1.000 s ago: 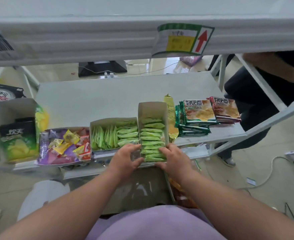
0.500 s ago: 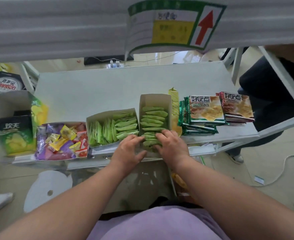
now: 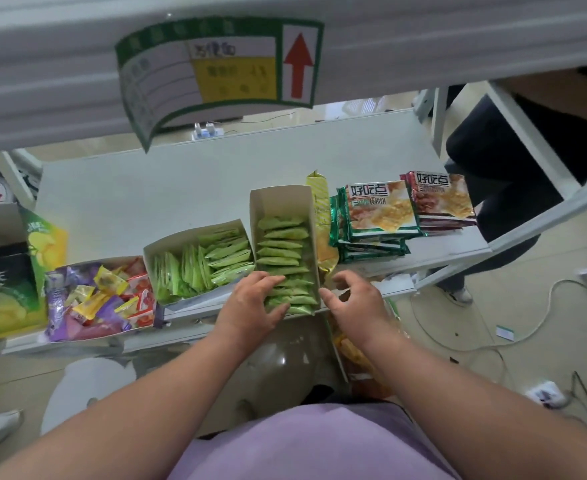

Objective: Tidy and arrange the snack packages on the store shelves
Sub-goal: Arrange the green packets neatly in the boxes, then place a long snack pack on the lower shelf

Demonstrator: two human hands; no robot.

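Beige floor; trailing cables

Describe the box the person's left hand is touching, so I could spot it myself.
On the white shelf, find the row of snacks along its front edge. The narrow box stands lengthwise under the left hand, holding one neat file of green packets. Its wider neighbour box to the left holds its green packets jumbled.

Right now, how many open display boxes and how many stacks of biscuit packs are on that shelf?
Open boxes of green sachets: 2, one wide, one narrow
Open box of mixed candies: 1
Biscuit pack stacks: 2, green-edged, red-edged
Total: 5
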